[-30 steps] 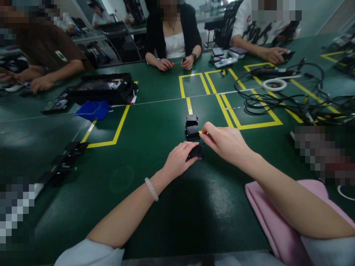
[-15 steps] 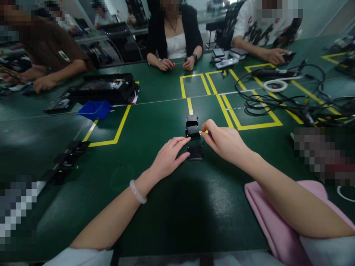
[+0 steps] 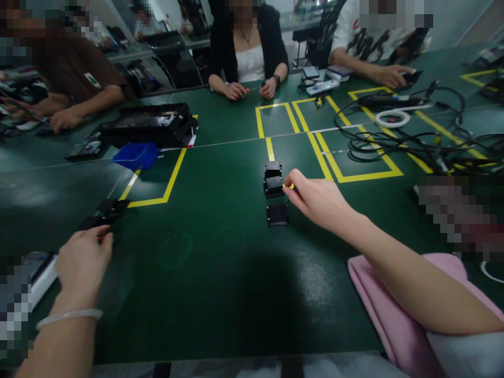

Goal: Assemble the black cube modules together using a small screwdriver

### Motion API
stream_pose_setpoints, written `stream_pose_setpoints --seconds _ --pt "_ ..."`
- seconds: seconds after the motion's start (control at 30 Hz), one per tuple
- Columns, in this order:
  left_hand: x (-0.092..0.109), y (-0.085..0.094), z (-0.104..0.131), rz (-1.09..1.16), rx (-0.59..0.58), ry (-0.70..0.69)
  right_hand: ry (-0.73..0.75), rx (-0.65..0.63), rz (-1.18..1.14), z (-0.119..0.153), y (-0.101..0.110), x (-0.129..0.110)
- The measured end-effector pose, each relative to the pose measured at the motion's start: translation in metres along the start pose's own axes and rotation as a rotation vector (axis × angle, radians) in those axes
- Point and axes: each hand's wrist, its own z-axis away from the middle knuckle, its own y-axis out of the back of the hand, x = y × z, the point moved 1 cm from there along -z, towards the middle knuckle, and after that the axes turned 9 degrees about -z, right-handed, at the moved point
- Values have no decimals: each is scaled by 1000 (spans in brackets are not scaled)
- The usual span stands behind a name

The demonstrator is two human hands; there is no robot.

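Observation:
My left hand (image 3: 84,257) is over at the left side of the table, thumb and forefinger closed round a small black part (image 3: 103,235) that is mostly hidden. Just beyond it lie more small black parts (image 3: 112,207) in a row. At mid-table my right hand (image 3: 315,197) is pinched shut beside three small black box-like parts; what its fingertips hold, if anything, is too small to make out. Of these, two (image 3: 273,186) stand close together, and a flatter one (image 3: 277,214) lies nearer me, just below the right fingertips.
A blue tray (image 3: 136,156) and black bins (image 3: 157,126) stand at the back left. Black cables (image 3: 374,144) coil at the right, near a white ring (image 3: 391,118). Pink cloth (image 3: 394,294) lies under my right forearm. Three people sit across the table (image 3: 212,315).
My left hand has left the black parts at mid-table and moved left to the row of black parts, its fingers now closed. My right hand has stayed almost in place.

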Motion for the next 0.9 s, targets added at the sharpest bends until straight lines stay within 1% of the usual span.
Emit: stream_pose_setpoints --seconds 0.07,0.17,0.3,0.47,0.6,0.77,0.83,0.9 --pt "-6 -8 -2 -22 -69 -2 -2 -8 -10 0 0 0" --pt "-9 -18 -8 -16 -155 -39 -18 -14 -17 -1 1 0" --pt "-11 -25 -19 -19 -208 -58 -52 2 -21 -1 2 1" --pt "-11 -16 -26 -67 -258 -116 -55 -2 -18 -2 3 0" --pt "-10 -7 -28 -92 -268 -112 -58 -11 -17 -2 4 1" --pt "-10 -4 -33 -101 -336 -133 -46 -13 -29 -2 4 2" --pt "-9 -4 -35 -100 -331 -168 -51 -18 -22 -3 3 2" --pt "-6 -3 -36 -107 -300 -202 -67 -19 -16 -4 3 3"
